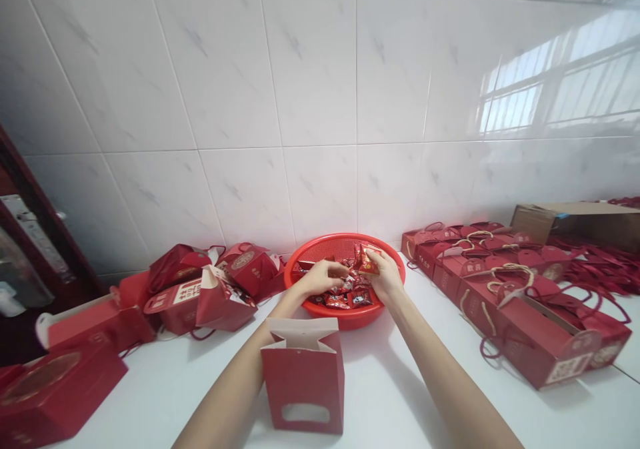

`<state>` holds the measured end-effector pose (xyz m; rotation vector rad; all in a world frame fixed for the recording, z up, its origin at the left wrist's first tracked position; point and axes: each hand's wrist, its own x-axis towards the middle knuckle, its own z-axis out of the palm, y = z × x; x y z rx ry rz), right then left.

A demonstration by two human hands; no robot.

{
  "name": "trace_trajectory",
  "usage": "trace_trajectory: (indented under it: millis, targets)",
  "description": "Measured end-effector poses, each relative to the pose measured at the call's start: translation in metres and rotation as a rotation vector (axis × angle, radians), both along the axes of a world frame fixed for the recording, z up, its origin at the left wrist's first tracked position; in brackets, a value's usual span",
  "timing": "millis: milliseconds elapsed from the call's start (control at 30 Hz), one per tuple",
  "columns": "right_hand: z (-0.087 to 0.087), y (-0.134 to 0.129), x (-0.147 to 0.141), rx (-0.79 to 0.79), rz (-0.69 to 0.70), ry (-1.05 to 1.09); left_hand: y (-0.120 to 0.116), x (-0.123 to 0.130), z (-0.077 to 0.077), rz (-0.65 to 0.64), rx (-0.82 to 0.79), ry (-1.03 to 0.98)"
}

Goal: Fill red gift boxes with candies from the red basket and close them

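Both hands are over a red plastic basket [350, 318] that holds small wrapped packets [361, 296]. My right hand [386, 274] grips a red wrapped packet [365, 258] at the basket's right side. Over the left part of the basket, my left hand [324, 277] has its fingers curled down among the packets; whether anything is between the fingertips I cannot make out. In front of the basket, between my forearms, a dark red paper gift box [303, 382] stands upright with its top open and an oval cut-out low on its front.
Several red gift boxes [183, 295] lie jumbled on the left. Rows of red boxes with cord handles [493, 289] stand on the right. Behind them are a cardboard box [533, 221] and a heap of dark red pieces [590, 262]. A tiled wall [320, 189] backs the white table [395, 382].
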<state>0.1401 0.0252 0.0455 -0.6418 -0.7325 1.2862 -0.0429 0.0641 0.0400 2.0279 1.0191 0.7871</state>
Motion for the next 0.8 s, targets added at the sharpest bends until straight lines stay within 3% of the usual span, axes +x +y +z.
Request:
trace_trajectory:
  millis: [167, 333, 600, 800]
  targets:
    - [0.0, 0.0, 0.0, -0.015, 0.01, 0.073, -0.002, 0.004, -0.002, -0.044, 0.055, 0.256]
    - [0.0, -0.001, -0.001, -0.005, 0.041, 0.111, -0.008, 0.005, 0.001, 0.014, 0.118, 0.31]
    - [0.0, -0.003, -0.001, 0.006, 0.069, 0.134, -0.008, 0.001, 0.007, 0.346, 0.324, 0.209]
    - [0.001, -0.004, -0.001, 0.008, 0.069, 0.146, 0.0, -0.006, 0.003, 0.516, 0.363, 0.119]
